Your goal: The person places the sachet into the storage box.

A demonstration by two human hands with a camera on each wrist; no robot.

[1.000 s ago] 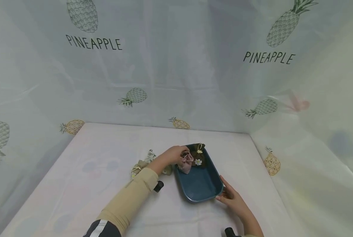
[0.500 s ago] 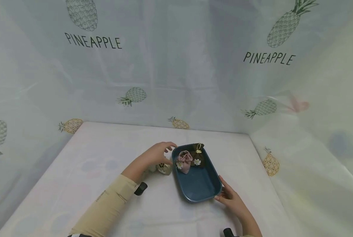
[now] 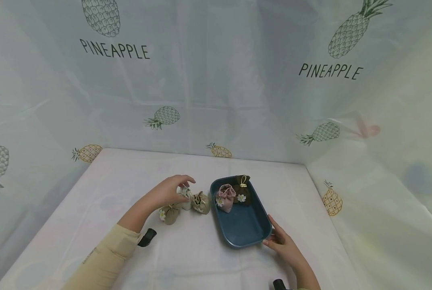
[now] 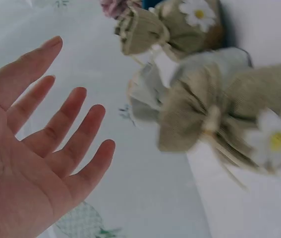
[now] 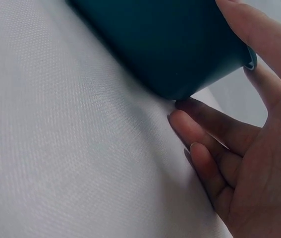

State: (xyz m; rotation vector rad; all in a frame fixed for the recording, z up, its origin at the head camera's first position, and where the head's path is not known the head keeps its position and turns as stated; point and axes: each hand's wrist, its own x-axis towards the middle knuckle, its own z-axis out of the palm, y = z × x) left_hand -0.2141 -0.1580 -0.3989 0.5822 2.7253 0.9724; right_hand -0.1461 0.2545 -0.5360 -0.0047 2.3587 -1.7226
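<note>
- The left hand [image 3: 172, 191] has left the blue tray [image 3: 246, 227] and now hovers with open fingers, holding nothing, over the three pouches [image 3: 187, 201] on the desk.
- The pink pouch [image 3: 225, 197] now lies inside the tray, beside the brown pouch [image 3: 242, 192].
- The right hand [image 3: 283, 241], fingers relaxed, touches the tray's near corner as before.

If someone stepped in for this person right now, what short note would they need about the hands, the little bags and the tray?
Left hand: open, fingers spread, hovering over three small fabric drawstring pouches on the white tablecloth; it holds nothing.
Right hand: open, fingers resting against the near corner of the dark blue rectangular plastic tray.
Done: a pink pouch and a brown pouch with a white flower lie at the tray's far end.
Left: likely the three outside pouches, just left of the tray.
</note>
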